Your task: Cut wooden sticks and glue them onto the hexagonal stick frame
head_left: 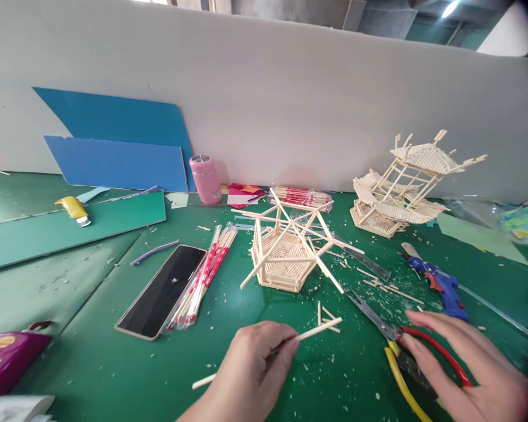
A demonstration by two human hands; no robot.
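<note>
Far left of the frame: a purple box (pixel 6 356) at the lower edge, a yellow utility knife (pixel 73 209) higher up on a green cutting mat (pixel 48 231), and two blue sheets (pixel 118 146) leaning on the white wall behind. Left of centre: a phone (pixel 162 299) lies face up, just beside a packet of chopsticks (pixel 202 278); a pink bottle (pixel 205 179) stands upright at the wall.

Centre: a hexagonal stick frame (pixel 286 249) sits on the green table (pixel 114 363). Below it, at the lower middle, my left hand (pixel 250 369) pinches a single wooden stick (pixel 290 340) between thumb and fingertips; the stick runs slantwise, its upper end pointing toward the frame, its lower end showing left of the hand.

Right of centre: my right hand (pixel 462 363), fingers spread and flat, rests on the handles of the red-and-yellow scissors (pixel 400 346), lying on the table at the lower right. Farther right: a blue glue gun (pixel 440 284) and, above it, a finished stick pavilion (pixel 409 187), tilted.
</note>
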